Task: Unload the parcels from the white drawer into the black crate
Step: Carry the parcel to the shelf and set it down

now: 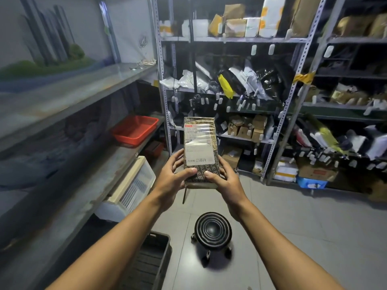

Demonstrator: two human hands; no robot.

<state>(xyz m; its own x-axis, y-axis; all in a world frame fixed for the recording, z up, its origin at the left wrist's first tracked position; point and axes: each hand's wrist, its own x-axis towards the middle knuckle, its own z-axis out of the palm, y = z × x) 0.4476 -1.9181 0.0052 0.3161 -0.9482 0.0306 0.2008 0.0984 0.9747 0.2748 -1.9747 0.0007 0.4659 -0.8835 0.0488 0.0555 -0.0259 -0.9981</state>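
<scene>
The black crate (149,260) sits low on the floor beside a round black stool (212,232). Above them, the left hand (170,177) and right hand (223,181) both grasp a brown parcel (200,147) upright by its lower end, thumbs on its labelled face. The white drawer (129,189) stands left, shelves (230,39) of parcels behind.

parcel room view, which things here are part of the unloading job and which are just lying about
Job: brown patterned parcel with white label, held in left hand and right hand; black plastic crate; white plastic drawer.

Lying about: red plastic tray; black round wheeled stool; shelved packages.
</scene>
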